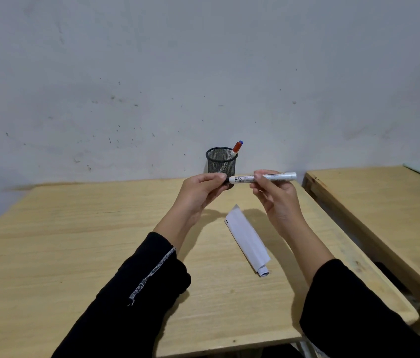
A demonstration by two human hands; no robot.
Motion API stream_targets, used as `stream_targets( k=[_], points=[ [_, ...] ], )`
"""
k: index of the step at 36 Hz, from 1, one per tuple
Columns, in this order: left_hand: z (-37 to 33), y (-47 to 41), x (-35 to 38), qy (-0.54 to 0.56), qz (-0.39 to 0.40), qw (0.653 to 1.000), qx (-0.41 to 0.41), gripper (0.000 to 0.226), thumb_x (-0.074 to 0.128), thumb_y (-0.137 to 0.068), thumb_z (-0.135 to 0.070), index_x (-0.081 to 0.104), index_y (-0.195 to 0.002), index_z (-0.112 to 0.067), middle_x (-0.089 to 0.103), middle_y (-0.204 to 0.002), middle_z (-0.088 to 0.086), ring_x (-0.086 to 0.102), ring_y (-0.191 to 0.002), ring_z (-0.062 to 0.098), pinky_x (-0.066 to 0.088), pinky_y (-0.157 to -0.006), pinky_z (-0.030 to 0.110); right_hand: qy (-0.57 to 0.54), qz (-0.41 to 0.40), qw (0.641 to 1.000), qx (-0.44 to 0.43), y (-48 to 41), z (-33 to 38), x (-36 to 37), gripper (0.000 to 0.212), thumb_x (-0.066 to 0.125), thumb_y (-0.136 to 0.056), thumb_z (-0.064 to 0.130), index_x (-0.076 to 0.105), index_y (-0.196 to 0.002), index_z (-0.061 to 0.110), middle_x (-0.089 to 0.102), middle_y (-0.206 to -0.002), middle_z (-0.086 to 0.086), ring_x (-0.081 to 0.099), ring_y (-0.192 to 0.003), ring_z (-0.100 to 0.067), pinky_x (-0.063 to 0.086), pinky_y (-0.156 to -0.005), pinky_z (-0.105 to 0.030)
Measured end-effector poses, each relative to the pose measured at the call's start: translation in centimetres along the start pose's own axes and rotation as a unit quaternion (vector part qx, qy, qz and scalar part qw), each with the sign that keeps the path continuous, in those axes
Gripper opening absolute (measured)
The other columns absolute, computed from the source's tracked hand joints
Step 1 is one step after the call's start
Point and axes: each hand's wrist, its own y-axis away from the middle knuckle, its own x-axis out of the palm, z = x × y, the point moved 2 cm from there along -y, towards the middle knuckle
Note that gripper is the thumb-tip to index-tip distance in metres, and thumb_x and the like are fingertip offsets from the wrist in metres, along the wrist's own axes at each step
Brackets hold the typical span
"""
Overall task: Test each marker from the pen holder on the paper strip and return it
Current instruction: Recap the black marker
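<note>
A pale wooden bench (pixel 74 254) with a fine straight grain fills the near part of the scene, set against a scuffed grey-white wall (pixel 152 73). At its far edge stands a pen holder (pixel 221 162), a small round cup of black wire mesh with a solid dark rim. One marker (pixel 235 151) leans inside it toward the right, its white barrel topped by a red cap with a blue tip.

Held above the bench, just in front of the pen holder, is a second marker (pixel 268 177): a smooth white cylinder with small printed black text, lying roughly level from left to right. The right hand (pixel 277 200) pinches its barrel around the middle between thumb and fingertips, so that grip is closed on the marker. The left hand (pixel 199 193) meets the marker's left end, with the fingers curled around something dark there, most likely the cap; whether the cap is on or off I cannot tell. Both arms wear loose black sleeves (pixel 136 288), the left one showing a raw white-stitched seam.

Below the hands, lying flat on the bench and apart from both of them, is the paper strip (pixel 246 239). It is a long narrow white piece, running from far-left to near-right, with its near end curled into a small roll. A short black mark sits on its far left edge.

To the right stands another wooden bench (pixel 384 210), separated by a narrow gap.
</note>
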Motion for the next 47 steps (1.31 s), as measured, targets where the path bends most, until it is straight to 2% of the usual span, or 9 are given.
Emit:
stream_targets(
  k=[10, 15, 21, 27, 32, 36, 38, 43, 47],
  points=[
    [-2.0, -1.4, -0.5, 0.028, -0.029, 0.998, 0.040, 0.007, 0.063, -0.083, 0.002, 0.066, -0.087, -0.002, 0.068, -0.084, 0.008, 0.070, -0.066, 0.010, 0.058, -0.071, 0.018, 0.161, 0.092, 0.983, 0.003, -0.6, 1.6, -1.3, 0.020, 0.065, -0.078, -0.006, 0.071, -0.095, 0.004, 0.074, -0.085, -0.004, 0.069, -0.081, -0.018, 0.056, -0.077, -0.021],
    [-3.1, -1.5, 0.4, -0.042, -0.036, 0.994, 0.089, 0.009, 0.066, -0.082, 0.001, 0.067, -0.087, -0.006, 0.066, -0.084, 0.008, 0.065, -0.075, 0.014, 0.057, -0.072, 0.017, 0.335, 0.113, 0.935, 0.005, -1.1, 2.0, -0.4, 0.019, 0.069, -0.075, -0.004, 0.067, -0.088, 0.010, 0.071, -0.089, -0.010, 0.069, -0.084, -0.032, 0.043, -0.050, -0.018],
    [-3.5, -1.7, 1.7, -0.129, -0.034, 0.982, 0.136, 0.010, 0.071, -0.079, -0.004, 0.069, -0.084, -0.012, 0.063, -0.075, 0.003, 0.064, -0.077, 0.018, 0.054, -0.088, 0.031, 0.452, 0.146, 0.880, -0.012, -1.8, 1.5, 0.9, 0.019, 0.069, -0.076, 0.007, 0.061, -0.085, 0.021, 0.062, -0.087, 0.001, 0.069, -0.075, -0.024, 0.052, -0.064, -0.038],
    [-4.1, -2.0, 2.5, -0.202, -0.032, 0.963, 0.178, 0.013, 0.074, -0.076, -0.009, 0.071, -0.087, -0.014, 0.067, -0.069, -0.007, 0.066, -0.077, 0.013, 0.052, -0.089, 0.031, 0.500, 0.172, 0.847, -0.048, -2.3, 1.0, 2.2, 0.018, 0.070, -0.079, 0.016, 0.055, -0.084, 0.024, 0.059, -0.082, 0.002, 0.060, -0.074, -0.023, 0.047, -0.066, -0.027],
    [-4.6, -2.7, 2.9, -0.237, -0.012, 0.951, 0.199, 0.013, 0.073, -0.078, -0.010, 0.071, -0.091, -0.011, 0.070, -0.076, 0.000, 0.067, -0.068, 0.003, 0.050, -0.077, 0.021, 0.507, 0.174, 0.843, -0.041, -2.9, 0.9, 2.4, 0.020, 0.067, -0.081, 0.016, 0.050, -0.081, 0.027, 0.065, -0.093, -0.012, 0.062, -0.082, -0.030, 0.049, -0.074, -0.035],
    [-4.6, -3.8, 2.4, -0.243, -0.019, 0.950, 0.197, 0.013, 0.069, -0.077, -0.028, 0.072, -0.085, -0.017, 0.074, -0.090, 0.009, 0.070, -0.090, 0.020, 0.053, -0.091, 0.036, 0.493, 0.170, 0.853, -0.022, -4.2, 1.1, 2.0, 0.014, 0.067, -0.080, 0.012, 0.054, -0.085, 0.016, 0.062, -0.090, -0.009, 0.059, -0.071, -0.021, 0.046, -0.065, -0.026],
    [-4.5, -4.7, 1.7, -0.242, -0.038, 0.951, 0.191, 0.016, 0.065, -0.076, -0.035, 0.072, -0.080, -0.021, 0.074, -0.089, 0.007, 0.069, -0.092, 0.021, 0.052, -0.093, 0.037, 0.482, 0.156, 0.862, -0.027, -5.0, 1.4, 1.8, 0.020, 0.067, -0.079, 0.009, 0.054, -0.084, 0.023, 0.061, -0.086, 0.000, 0.058, -0.067, -0.017, 0.045, -0.066, -0.025],
    [-3.1, -7.5, -0.7, -0.328, -0.096, 0.924, 0.171, 0.018, 0.065, -0.086, -0.021, 0.066, -0.098, -0.008, 0.064, -0.089, 0.002, 0.060, -0.078, 0.010, 0.045, -0.071, 0.006, 0.416, 0.077, 0.904, -0.056, -7.6, 2.6, 1.4, 0.039, 0.069, -0.076, 0.003, 0.048, -0.083, 0.034, 0.066, -0.095, -0.007, 0.066, -0.079, -0.030, 0.055, -0.082, -0.047],
    [-0.5, -9.6, -1.9, -0.414, -0.085, 0.901, 0.099, 0.047, 0.073, -0.079, -0.023, 0.054, -0.117, -0.004, 0.052, -0.102, 0.003, 0.052, -0.098, 0.017, 0.041, -0.087, 0.024, 0.339, 0.017, 0.938, -0.072, -10.1, 2.6, 1.4, 0.035, 0.071, -0.077, 0.004, 0.046, -0.086, 0.027, 0.064, -0.099, -0.007, 0.068, -0.087, -0.031, 0.053, -0.088, -0.054]
  ],
)
